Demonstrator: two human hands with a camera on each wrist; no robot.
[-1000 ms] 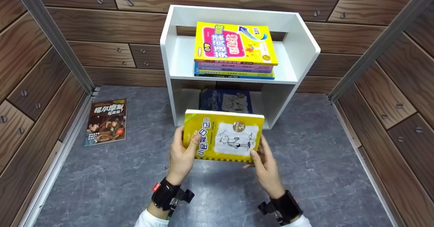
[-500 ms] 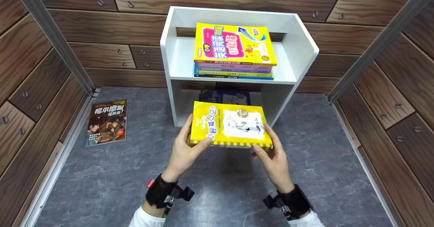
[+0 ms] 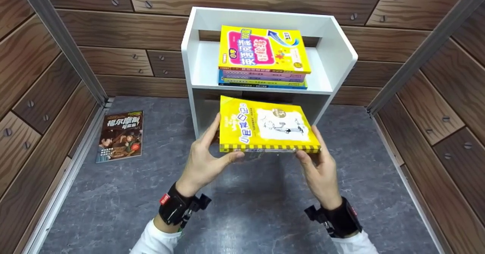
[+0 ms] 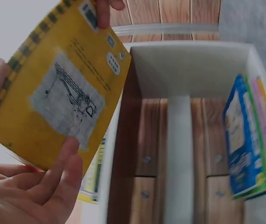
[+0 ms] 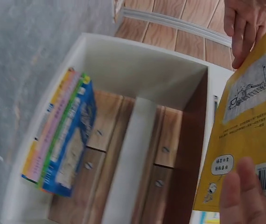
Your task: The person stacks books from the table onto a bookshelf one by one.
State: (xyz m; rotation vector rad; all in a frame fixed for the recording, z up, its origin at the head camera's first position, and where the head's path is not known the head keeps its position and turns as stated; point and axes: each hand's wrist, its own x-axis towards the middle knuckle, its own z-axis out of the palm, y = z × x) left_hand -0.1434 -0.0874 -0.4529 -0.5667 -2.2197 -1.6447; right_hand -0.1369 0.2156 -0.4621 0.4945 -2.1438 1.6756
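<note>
Both hands hold a yellow book (image 3: 246, 129), its cover with a cartoon drawing facing up and its striped spine toward me. My left hand (image 3: 199, 163) grips the left end, thumb along the spine and fingers under it. At the opposite end my right hand (image 3: 322, 170) grips with its thumb near the spine and fingers at the side edge. In the left wrist view, the yellow back cover (image 4: 44, 126) shows the left fingertips against it. The book is in front of the lower opening of a small white bookshelf (image 3: 187, 68). Inside that opening lies a blue-covered book (image 5: 79, 140) on a stack.
On the upper shelf lies a stack of books topped by a yellow book with a pink panel (image 3: 263, 49). A brown comic-style book (image 3: 121, 136) lies on the grey floor (image 3: 379, 193) at left. Wood-patterned walls (image 3: 94, 30) stand behind and on both sides.
The hands have carried the yellow book forward to the shelf's lower opening and tilted it flatter. It now covers the blue book in the head view.
</note>
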